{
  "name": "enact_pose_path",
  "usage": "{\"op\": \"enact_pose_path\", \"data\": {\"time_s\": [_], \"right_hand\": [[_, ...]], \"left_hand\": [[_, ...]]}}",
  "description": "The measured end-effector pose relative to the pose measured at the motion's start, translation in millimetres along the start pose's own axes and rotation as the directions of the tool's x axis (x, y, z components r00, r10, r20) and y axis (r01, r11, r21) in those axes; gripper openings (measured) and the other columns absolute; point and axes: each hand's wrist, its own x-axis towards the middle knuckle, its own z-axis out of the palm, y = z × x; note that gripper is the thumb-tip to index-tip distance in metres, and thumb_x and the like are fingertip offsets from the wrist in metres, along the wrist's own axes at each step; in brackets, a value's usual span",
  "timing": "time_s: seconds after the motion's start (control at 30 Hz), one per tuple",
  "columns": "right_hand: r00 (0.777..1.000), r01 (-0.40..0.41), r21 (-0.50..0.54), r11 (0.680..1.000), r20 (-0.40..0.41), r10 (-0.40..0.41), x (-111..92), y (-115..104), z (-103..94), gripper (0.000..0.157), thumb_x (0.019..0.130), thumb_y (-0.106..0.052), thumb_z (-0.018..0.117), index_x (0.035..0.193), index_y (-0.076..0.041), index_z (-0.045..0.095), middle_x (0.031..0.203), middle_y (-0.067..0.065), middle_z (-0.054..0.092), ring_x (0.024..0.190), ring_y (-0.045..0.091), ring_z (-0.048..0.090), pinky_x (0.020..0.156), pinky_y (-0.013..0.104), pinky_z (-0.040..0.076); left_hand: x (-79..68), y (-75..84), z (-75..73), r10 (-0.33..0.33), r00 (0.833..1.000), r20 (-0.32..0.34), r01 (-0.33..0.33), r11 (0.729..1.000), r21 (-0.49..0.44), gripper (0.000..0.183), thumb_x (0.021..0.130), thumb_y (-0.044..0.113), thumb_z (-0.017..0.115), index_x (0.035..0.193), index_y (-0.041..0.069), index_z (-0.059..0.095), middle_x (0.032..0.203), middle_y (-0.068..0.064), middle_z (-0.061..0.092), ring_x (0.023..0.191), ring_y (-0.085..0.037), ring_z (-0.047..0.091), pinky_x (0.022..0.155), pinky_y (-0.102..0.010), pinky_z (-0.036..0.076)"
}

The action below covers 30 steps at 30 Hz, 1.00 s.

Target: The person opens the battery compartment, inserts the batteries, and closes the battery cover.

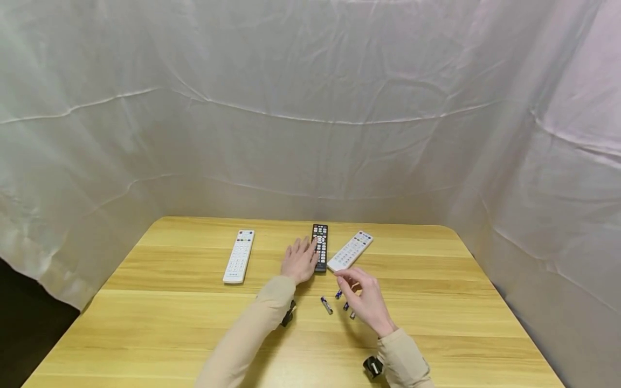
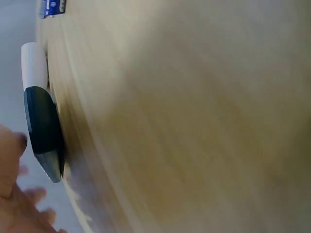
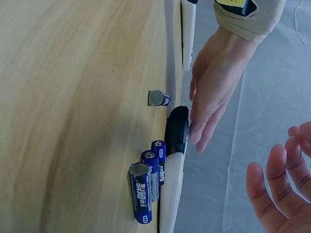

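My left hand [image 1: 299, 261] lies with fingers stretched out over the left side of a black remote control [image 1: 321, 258], thumb side overlapping its buttons. In the left wrist view the remote's dark end [image 2: 43, 121] shows beside the fingers. My right hand [image 1: 366, 296] hovers above several blue AAA batteries, its fingers loosely bent and nothing between them. One battery [image 1: 326, 305] lies apart on the left; the others, such as the nearest battery [image 3: 141, 194], lie side by side under the right hand. A white remote [image 1: 350, 251] slants just beyond that hand.
Another white remote [image 1: 239, 257] lies at the left on the wooden table [image 1: 160, 302]. Pale grey cloth [image 1: 310, 151] hangs behind the table and along its sides. Each sleeve carries a small black device, one [image 1: 372, 367] at the right wrist.
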Motion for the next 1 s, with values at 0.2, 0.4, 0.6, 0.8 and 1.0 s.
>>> {"op": "enact_pose_path", "data": {"time_s": [0.2, 0.4, 0.6, 0.8, 1.0], "right_hand": [[1.0, -0.001, -0.003, 1.0, -0.002, 0.001, 0, 0, -0.3, 0.017, 0.091, 0.003, 0.067, 0.105, -0.003, 0.074, 0.093, 0.009, 0.073, 0.074, 0.007, 0.062, 0.061, 0.023, 0.059], [1.0, 0.002, -0.003, 1.0, 0.0, -0.002, 0, 0, 0.0, 0.017, 0.09, 0.003, 0.067, 0.105, -0.002, 0.074, 0.093, 0.01, 0.073, 0.074, 0.006, 0.062, 0.061, 0.023, 0.06], [1.0, -0.011, -0.005, 1.0, 0.002, 0.011, -1, -2, 0.1, 0.017, 0.09, 0.002, 0.067, 0.105, -0.004, 0.074, 0.093, 0.009, 0.073, 0.074, 0.007, 0.062, 0.062, 0.022, 0.059], [1.0, -0.012, -0.003, 1.0, 0.0, 0.012, -1, -2, 0.0, 0.017, 0.09, 0.002, 0.067, 0.104, -0.004, 0.074, 0.093, 0.009, 0.073, 0.075, 0.008, 0.063, 0.062, 0.02, 0.059], [1.0, 0.013, -0.008, 1.0, -0.012, -0.013, -1, -1, 0.6, 0.016, 0.09, 0.002, 0.067, 0.103, -0.004, 0.074, 0.09, 0.007, 0.072, 0.073, 0.006, 0.062, 0.06, 0.019, 0.058]], "left_hand": [[-2.3, 1.3, 0.3, 0.108, 0.994, 0.026, -0.11, 0.991, 0.076, 0.044, 0.109, 0.027, 0.038, 0.152, 0.02, 0.045, 0.165, -0.007, 0.032, 0.154, -0.036, 0.026, 0.129, -0.06, 0.021], [-3.9, -2.8, 0.1, 0.13, 0.991, 0.014, -0.131, 0.985, 0.115, 0.041, 0.109, 0.027, 0.039, 0.148, 0.023, 0.05, 0.165, -0.004, 0.034, 0.153, -0.034, 0.029, 0.129, -0.059, 0.022], [-3.7, -7.5, 0.1, 0.156, 0.988, 0.001, -0.155, 0.979, 0.136, 0.04, 0.108, 0.031, 0.041, 0.145, 0.023, 0.054, 0.162, -0.003, 0.039, 0.151, -0.034, 0.034, 0.128, -0.06, 0.023], [-5.7, -11.6, -3.7, 0.183, 0.982, -0.039, -0.176, 0.973, 0.147, 0.038, 0.106, 0.034, 0.046, 0.137, 0.021, 0.062, 0.152, -0.004, 0.053, 0.146, -0.034, 0.043, 0.126, -0.06, 0.027], [-9.7, -13.2, -9.8, 0.2, 0.975, -0.093, -0.185, 0.972, 0.147, 0.033, 0.102, 0.036, 0.056, 0.118, 0.015, 0.075, 0.138, -0.01, 0.065, 0.133, -0.036, 0.057, 0.123, -0.058, 0.034]]}}
